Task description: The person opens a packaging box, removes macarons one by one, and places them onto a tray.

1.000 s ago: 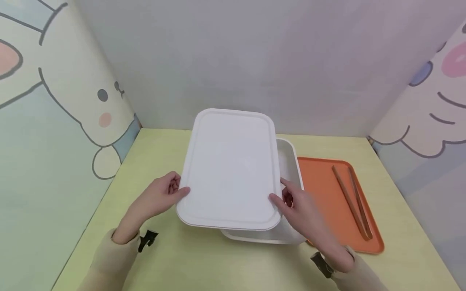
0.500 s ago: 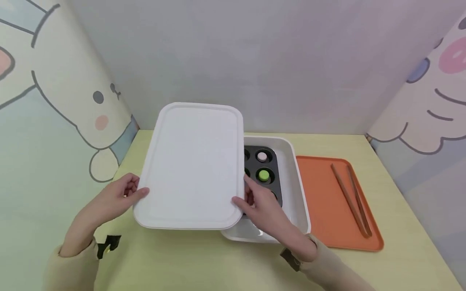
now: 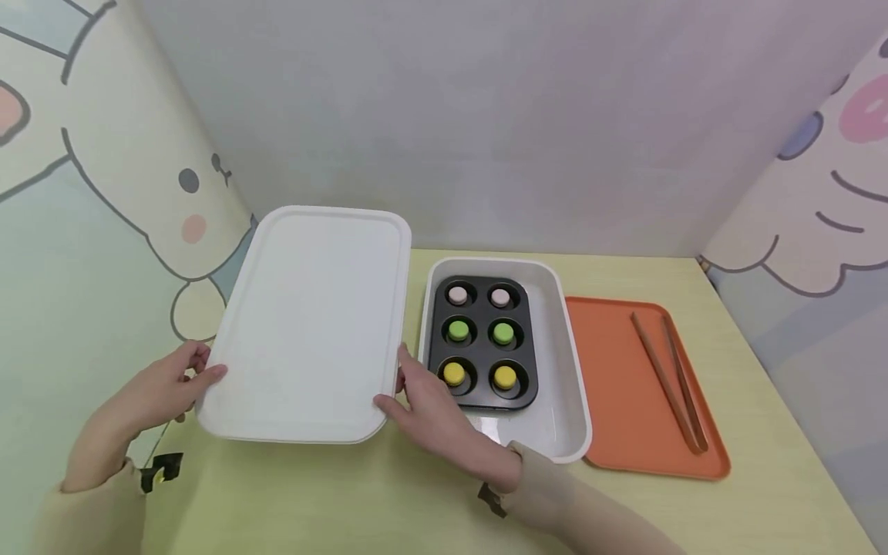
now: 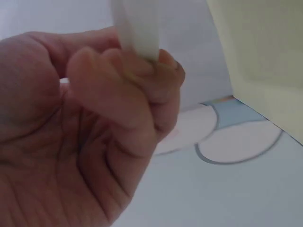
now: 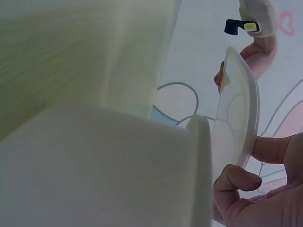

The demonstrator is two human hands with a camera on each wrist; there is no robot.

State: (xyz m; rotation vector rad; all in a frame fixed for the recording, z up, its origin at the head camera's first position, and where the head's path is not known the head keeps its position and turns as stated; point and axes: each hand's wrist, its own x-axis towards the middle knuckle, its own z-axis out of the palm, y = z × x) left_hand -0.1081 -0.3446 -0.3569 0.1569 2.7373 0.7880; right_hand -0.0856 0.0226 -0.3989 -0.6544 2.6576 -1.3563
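Observation:
Both hands hold a white rectangular lid (image 3: 312,324) above the left part of the table. My left hand (image 3: 163,385) pinches its left edge, thumb on top and fingers curled beneath. At the opposite edge, my right hand (image 3: 433,405) grips it the same way. In the left wrist view, the curled fingers (image 4: 118,99) press against the lid's edge. Right of the lid stands a white bin (image 3: 562,370), uncovered. Inside it lies a dark muffin pan (image 3: 480,351) whose cups hold pink, green and yellow macarons, such as a green macaron (image 3: 502,333).
An orange tray (image 3: 617,385) lies right of the bin, with wooden tongs (image 3: 669,385) on it. A plain wall (image 3: 486,131) closes off the back of the yellow table (image 3: 333,501). Side walls with cartoon drawings stand left and right.
Both hands have carried the lid leftward from over the bin to beside it. The muffin pan and its macarons have come into sight.

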